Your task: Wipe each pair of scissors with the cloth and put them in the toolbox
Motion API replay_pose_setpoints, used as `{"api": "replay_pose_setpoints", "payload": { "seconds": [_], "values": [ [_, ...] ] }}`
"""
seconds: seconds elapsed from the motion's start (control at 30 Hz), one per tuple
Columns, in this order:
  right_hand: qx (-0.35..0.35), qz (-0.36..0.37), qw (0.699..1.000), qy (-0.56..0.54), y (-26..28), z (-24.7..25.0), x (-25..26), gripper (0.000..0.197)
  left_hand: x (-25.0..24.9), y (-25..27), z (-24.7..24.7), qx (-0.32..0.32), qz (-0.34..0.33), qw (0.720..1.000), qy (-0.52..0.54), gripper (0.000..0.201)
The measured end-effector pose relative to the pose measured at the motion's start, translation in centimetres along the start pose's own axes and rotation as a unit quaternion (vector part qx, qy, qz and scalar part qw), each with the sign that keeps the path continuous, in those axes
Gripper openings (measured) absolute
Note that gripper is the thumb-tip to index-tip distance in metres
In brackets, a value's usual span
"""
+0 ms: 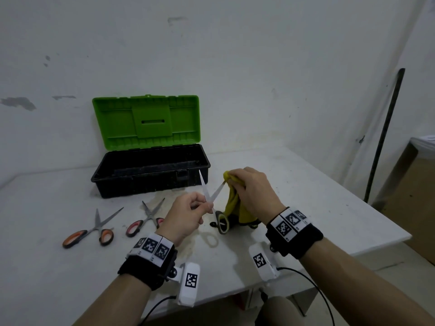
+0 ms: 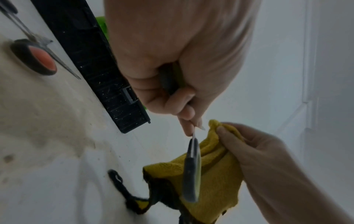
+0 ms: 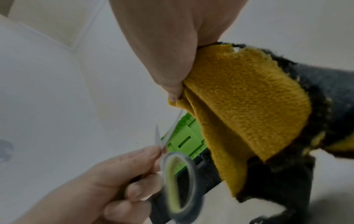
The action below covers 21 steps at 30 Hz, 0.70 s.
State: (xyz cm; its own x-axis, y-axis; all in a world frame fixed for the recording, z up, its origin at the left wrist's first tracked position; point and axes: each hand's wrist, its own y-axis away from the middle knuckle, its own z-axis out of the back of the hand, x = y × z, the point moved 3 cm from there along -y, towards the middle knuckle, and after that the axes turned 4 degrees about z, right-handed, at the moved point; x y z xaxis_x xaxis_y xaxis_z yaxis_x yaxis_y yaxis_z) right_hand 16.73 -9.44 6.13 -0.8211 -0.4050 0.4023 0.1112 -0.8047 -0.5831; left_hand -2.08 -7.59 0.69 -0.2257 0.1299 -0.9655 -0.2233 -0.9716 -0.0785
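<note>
My left hand (image 1: 186, 216) pinches the open, stiff, light steel scissors with black-yellow handles (image 1: 213, 198) near the pivot, while my right hand (image 1: 253, 191) grips the soft yellow cloth (image 1: 231, 208) around one sharp blade.

text: none legible | wrist tags (image 1: 150, 246): square black-white code patterns only

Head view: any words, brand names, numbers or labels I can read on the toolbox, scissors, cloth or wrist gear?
None can be read.
Toolbox: no lettering visible on the green lid or black base.
Scissors on the table and in the left hand: no brand mark visible.
Yellow cloth in the right hand: no tag visible.
Wrist markers: black-and-white square codes only; the tiny print beneath is too small to read.
</note>
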Motion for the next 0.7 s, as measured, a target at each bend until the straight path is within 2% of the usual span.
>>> {"api": "replay_pose_setpoints", "payload": {
  "seconds": [0.13, 0.2, 0.27, 0.37, 0.43, 0.57, 0.7],
  "values": [
    [0.105, 0.075, 0.991, 0.017, 1.0, -1.7, 2.1, 0.02, -0.2, -0.1, -0.1, 0.004, -0.015, 1.0, -0.025, 0.009],
    [0.133, 0.064, 0.989, 0.025, 1.1, -2.0, 1.9, 0.02, -0.2, -0.1, -0.1, 0.008, -0.027, 0.998, -0.053, 0.009],
    [0.114, 0.034, 0.993, 0.027, 0.5, -1.6, 1.4, 0.02, -0.2, -0.1, 0.0, 0.003, -0.031, 0.997, -0.067, 0.009],
    [0.051, -0.012, 0.998, 0.016, -0.4, -0.7, 0.3, 0.021, 0.0, -0.1, 0.2, 0.0, -0.014, 0.999, -0.05, 0.011],
    [0.024, 0.013, 1.0, -0.015, -0.2, -0.6, 0.2, 0.018, 0.3, -0.2, 0.2, -0.001, 0.016, 1.0, -0.001, 0.012],
    [0.082, 0.124, 0.989, -0.021, 1.6, -1.6, 1.7, 0.018, 0.5, -0.4, 0.2, 0.005, 0.061, 0.994, 0.092, 0.012],
    [0.067, 0.096, 0.993, -0.023, 1.5, -1.6, 1.0, 0.021, 0.2, -0.2, -0.2, 0.027, 0.062, 0.991, 0.114, 0.012]
  ]
}}
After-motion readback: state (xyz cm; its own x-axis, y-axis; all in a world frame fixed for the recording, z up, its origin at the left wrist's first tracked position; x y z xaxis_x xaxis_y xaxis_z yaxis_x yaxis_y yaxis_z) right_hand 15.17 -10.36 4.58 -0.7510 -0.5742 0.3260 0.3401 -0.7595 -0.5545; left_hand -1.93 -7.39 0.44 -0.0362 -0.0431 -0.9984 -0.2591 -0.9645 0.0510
